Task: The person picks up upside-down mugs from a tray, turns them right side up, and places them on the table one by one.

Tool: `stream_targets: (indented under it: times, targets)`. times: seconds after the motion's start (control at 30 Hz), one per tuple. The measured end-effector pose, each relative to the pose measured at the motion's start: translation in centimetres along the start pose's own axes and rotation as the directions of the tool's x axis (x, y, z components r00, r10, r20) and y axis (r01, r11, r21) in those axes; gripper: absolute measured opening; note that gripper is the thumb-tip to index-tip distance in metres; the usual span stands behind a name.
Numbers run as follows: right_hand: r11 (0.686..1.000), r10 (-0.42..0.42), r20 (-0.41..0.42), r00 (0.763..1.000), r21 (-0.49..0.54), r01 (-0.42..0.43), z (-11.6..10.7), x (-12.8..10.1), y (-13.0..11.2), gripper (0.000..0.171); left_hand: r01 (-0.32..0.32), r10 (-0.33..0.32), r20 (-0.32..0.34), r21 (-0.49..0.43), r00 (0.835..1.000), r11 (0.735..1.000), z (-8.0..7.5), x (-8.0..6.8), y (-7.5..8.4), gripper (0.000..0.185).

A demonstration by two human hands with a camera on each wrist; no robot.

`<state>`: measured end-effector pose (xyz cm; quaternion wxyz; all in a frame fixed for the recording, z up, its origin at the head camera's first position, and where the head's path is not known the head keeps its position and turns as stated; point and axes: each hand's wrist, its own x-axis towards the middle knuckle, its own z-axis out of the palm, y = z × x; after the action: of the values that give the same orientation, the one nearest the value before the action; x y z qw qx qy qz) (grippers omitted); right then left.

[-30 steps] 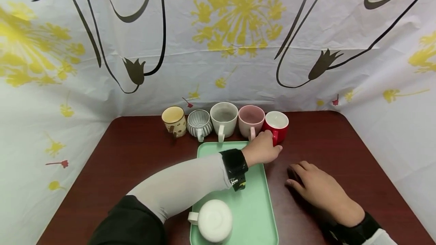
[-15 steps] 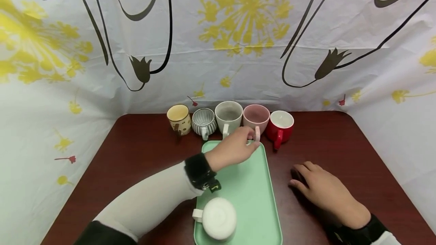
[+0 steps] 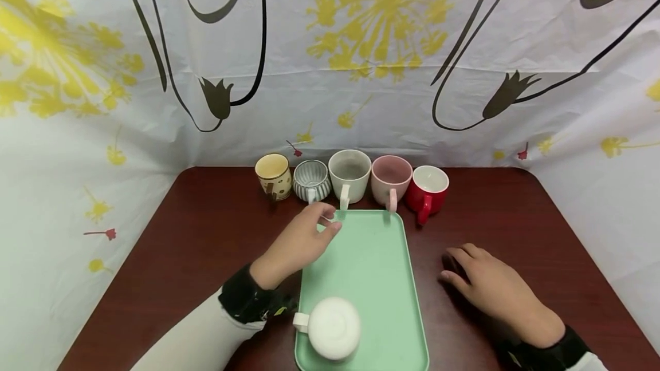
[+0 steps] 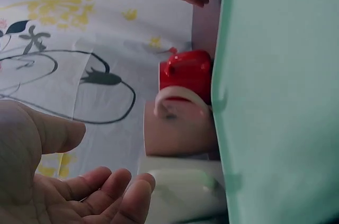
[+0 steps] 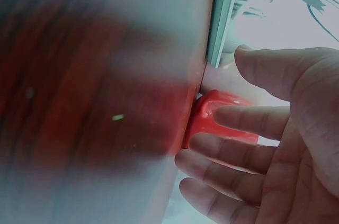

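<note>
In the head view my left hand (image 3: 299, 240) hovers over the tray's far left corner, thumb and fingers apart and holding nothing. Its fingertips are right at the handle of the grey ribbed mug (image 3: 311, 179), near the large off-white mug (image 3: 349, 173). The pink mug (image 3: 391, 179) and red mug (image 3: 428, 188) continue the row rightward, and a yellow mug (image 3: 273, 175) is at the left end. All their handles face me. My right hand (image 3: 490, 288) rests on the table right of the tray, fingers loosely bent; the right wrist view shows its palm bare.
A green tray (image 3: 371, 279) lies lengthwise in front of the row. Near its front left, a white mug (image 3: 335, 328) stands upside down, handle jutting left over the rim. The dark red table (image 3: 222, 216) ends at a patterned white cloth (image 3: 289, 73) behind the mugs.
My left hand has moved left from the red mug's handle, past the pink mug's handle, to the grey ribbed mug. My right hand stays put. The head view has shifted slightly.
</note>
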<state>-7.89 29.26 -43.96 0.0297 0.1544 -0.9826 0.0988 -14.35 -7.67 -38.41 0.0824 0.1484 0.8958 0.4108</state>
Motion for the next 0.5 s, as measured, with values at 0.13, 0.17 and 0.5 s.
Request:
stream_targets:
  times: [0.13,0.17,0.5]
  targets:
    - [1.0,0.001,0.002,1.0,0.001,-0.001,-0.1,0.1,-0.1,0.048,0.033,-0.033,-0.015,-0.03,0.999,0.999,-0.3,-0.9,-1.4,0.041]
    - [1.0,0.002,0.003,1.0,0.001,-0.002,-0.1,0.1,-0.1,0.048,0.044,-0.044,-0.016,-0.041,0.999,0.998,-0.3,-1.1,-1.6,0.04]
    - [1.0,-0.007,0.01,1.0,0.001,0.007,0.0,0.1,-0.1,0.048,0.051,-0.054,-0.046,-0.073,0.997,0.996,-0.6,-2.4,-3.1,0.038]
